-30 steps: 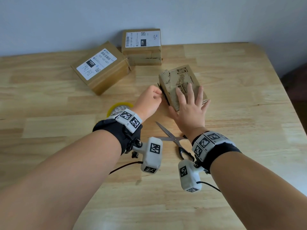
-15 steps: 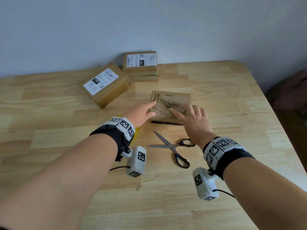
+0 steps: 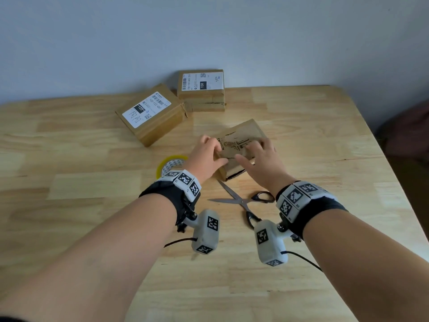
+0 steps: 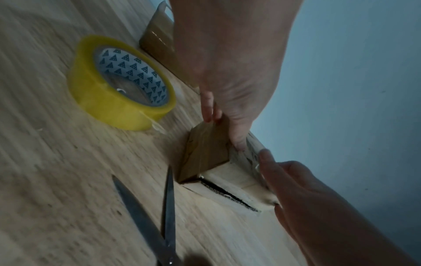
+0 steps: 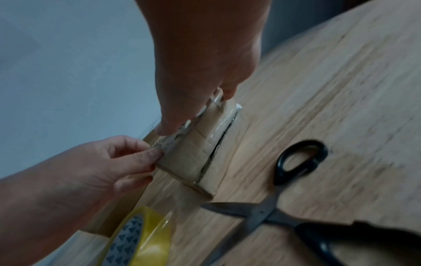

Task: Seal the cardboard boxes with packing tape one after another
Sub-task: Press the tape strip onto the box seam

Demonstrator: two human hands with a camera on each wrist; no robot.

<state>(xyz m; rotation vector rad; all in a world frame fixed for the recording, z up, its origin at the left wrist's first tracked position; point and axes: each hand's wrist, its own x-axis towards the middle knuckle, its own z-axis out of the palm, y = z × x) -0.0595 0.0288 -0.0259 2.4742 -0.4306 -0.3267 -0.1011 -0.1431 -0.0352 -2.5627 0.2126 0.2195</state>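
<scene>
Surface: we work at a pale wooden table [image 3: 301, 263] set against a blue-grey wall [image 3: 209, 31].
Scissors: we see the scissors [image 3: 241, 202] lying with blades apart, nearest our wrists, black handles toward the right edge.
Tape: the yellow tape roll [image 4: 120, 82] lies flat just left of the left wrist.
Left hand: our left hand [image 3: 205, 156] grips the printed box [image 3: 241, 141] at its left end, fingers curled over the top.
Right hand: our right hand [image 3: 260, 161] holds the box's near right end, thumb and fingers bent round it.
Printed box: mid-table, just beyond the scissors, dark slit along its near end.
Far boxes: a labelled box [image 3: 153, 113] and a second labelled box [image 3: 202, 89] sit by the far edge.
</scene>
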